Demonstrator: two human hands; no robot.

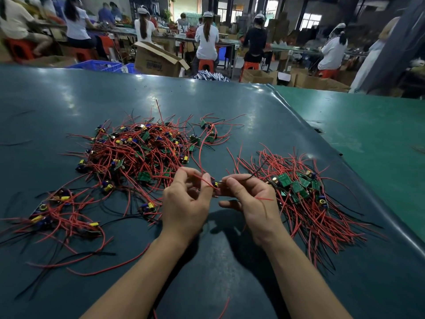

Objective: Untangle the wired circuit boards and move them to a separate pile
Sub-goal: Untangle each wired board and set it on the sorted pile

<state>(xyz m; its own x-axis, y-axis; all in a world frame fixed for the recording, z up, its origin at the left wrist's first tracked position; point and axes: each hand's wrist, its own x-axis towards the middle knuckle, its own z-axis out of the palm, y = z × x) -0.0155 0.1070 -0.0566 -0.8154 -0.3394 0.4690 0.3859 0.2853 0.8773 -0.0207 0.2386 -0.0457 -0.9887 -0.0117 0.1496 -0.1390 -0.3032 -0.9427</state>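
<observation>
Dim hall; overhead glare patches on dark table mat (69, 100). Hand shadows fall toward viewer. Wide-angle bending at edges; background beyond mat soft.

On the table (230, 261): tangled heap (138, 150) at centre-left, a smaller clump (57, 215) nearer on the left, sorted pile (303, 199) to the right. Between heap and pile, left hand (186, 203) and right hand (250, 201) side by side, one board (216, 185) pinched between them. Behind the table, boxes (158, 61) and seated workers (207, 40).

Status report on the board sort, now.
Left hand pinches a red wire; right hand grips one board. Tangled heap left, sorted pile right. Wire trails back toward the heap.
</observation>
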